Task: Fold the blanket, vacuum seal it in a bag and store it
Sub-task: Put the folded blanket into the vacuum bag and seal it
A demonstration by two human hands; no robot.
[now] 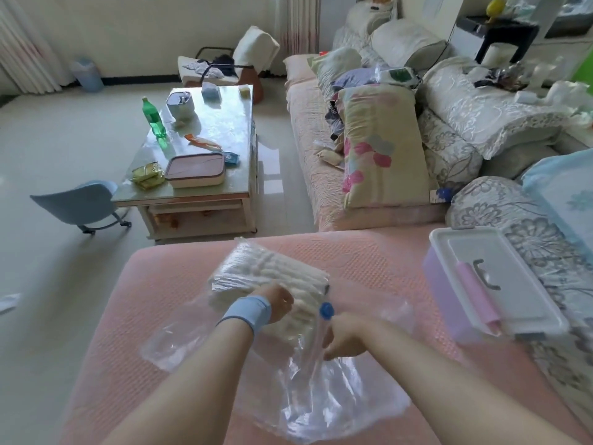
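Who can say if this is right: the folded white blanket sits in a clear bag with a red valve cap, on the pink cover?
No: the head view shows the valve cap is blue, not red. The folded white blanket does sit in the clear bag on the pink cover.

I see the vacuum bag as clear plastic film, glossy and crinkled. Inside it the blanket looks like cream cloth, ribbed and matt. The blue valve cap on the bag reads as smooth plastic. Under the bag, the pink cover is matt cloth with a waffle weave. Right of the bag, the storage box is lilac plastic with a smooth white lid. Over the bag, the wristband is pale blue knit cloth
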